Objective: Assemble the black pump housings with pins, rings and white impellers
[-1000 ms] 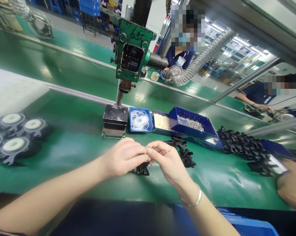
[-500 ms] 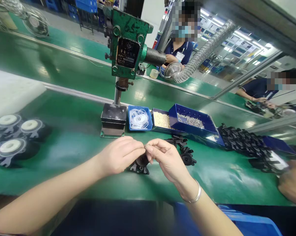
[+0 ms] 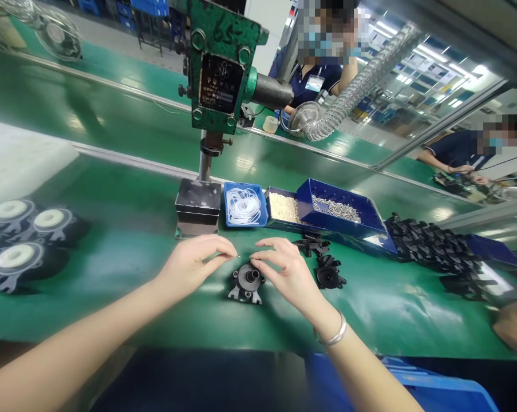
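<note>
My left hand [image 3: 200, 263] pinches a small thin metal pin [image 3: 238, 256] between thumb and forefinger, its tip poking out to the right. Below and between the hands, a black plastic housing [image 3: 246, 280] with a round disc and a raised central tube lies on the green bench. My right hand [image 3: 281, 266] is at the housing's upper right edge. Its thumb and one finger come together there, while the other fingers are spread; whatever is in that pinch is too small to make out. Two more black plastic parts [image 3: 329, 274] lie just right of this hand.
A green press [image 3: 224, 68] stands behind a black block [image 3: 198, 200]. Blue bins hold white rings [image 3: 244, 206], cream pieces [image 3: 284, 207] and metal pins [image 3: 338, 209]. Black parts [image 3: 430, 246] are piled right; white-ringed parts [image 3: 18, 257] sit left. Another person's hand [image 3: 516, 320] is at the right edge.
My hands were together over the housing and have moved apart, the left one going left. The housing and the pin in my left fingers now show. The co-worker opposite has raised an arm.
</note>
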### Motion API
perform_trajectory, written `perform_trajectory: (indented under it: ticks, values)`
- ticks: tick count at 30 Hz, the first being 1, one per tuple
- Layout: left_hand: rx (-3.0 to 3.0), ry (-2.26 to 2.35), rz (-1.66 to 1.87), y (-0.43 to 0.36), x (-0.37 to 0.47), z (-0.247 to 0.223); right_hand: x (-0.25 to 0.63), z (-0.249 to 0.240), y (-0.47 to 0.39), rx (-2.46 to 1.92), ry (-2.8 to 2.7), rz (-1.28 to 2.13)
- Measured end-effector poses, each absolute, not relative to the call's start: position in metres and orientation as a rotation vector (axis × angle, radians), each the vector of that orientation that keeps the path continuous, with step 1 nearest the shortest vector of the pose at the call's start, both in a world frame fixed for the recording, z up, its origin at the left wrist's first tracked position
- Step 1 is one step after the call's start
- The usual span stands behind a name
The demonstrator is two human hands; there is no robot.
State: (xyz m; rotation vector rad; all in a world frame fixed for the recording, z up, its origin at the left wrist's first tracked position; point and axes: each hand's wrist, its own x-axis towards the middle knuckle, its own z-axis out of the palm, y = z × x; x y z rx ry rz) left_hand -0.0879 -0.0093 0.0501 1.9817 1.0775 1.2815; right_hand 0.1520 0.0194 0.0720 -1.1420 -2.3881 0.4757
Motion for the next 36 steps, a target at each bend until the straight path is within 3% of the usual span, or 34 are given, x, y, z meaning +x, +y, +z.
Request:
perform_trajectory:
  ticks: [14, 25, 36]
  values:
    - [1.99, 0.996, 1.037, -0.014, -0.082, 0.038, 0.157, 0.078, 0.021, -1.126, -2.658, 0.273]
    - [2.321, 0.923, 0.834, -0.015, -0.079, 0.043, 0.166, 0.079, 0.015, -1.131, -2.625, 0.43]
    - [2.373, 0.956, 0.918, -0.021, -0.08, 0.037, 0.191, 0.102, 0.027, -1.151, -2.402, 0.296]
